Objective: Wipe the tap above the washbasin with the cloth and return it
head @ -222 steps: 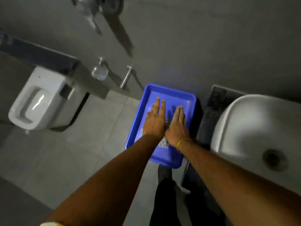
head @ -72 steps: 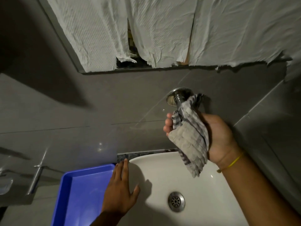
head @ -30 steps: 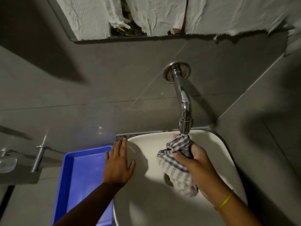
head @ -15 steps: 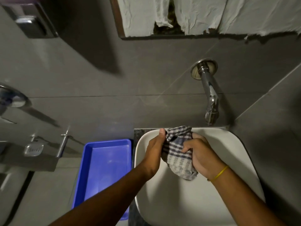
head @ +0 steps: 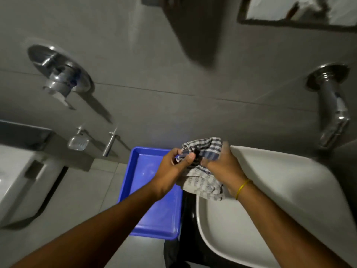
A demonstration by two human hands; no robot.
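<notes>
I hold a checked grey-and-white cloth (head: pixel 204 167) in both hands, bunched up, over the gap between the blue tray (head: pixel 154 215) and the white washbasin (head: pixel 280 190). My left hand (head: pixel 173 167) pinches the cloth's left end between thumb and fingers. My right hand (head: pixel 225 169), with a yellow band at the wrist, grips its right side. The chrome tap (head: pixel 332 109) juts from the grey wall at the far right, above the basin and well clear of the cloth.
A chrome wall valve (head: pixel 59 78) sits at the upper left. Below it are a soap dish (head: pixel 78 143) and a small chrome lever (head: pixel 110 142). A white toilet (head: pixel 17 182) stands at the left edge. A paper-covered mirror (head: pixel 299 10) is at the top right.
Both hands have carried the cloth left from over the basin to the basin's left rim beside the blue tray. The view has swung left, so the tap now sits at the right edge.
</notes>
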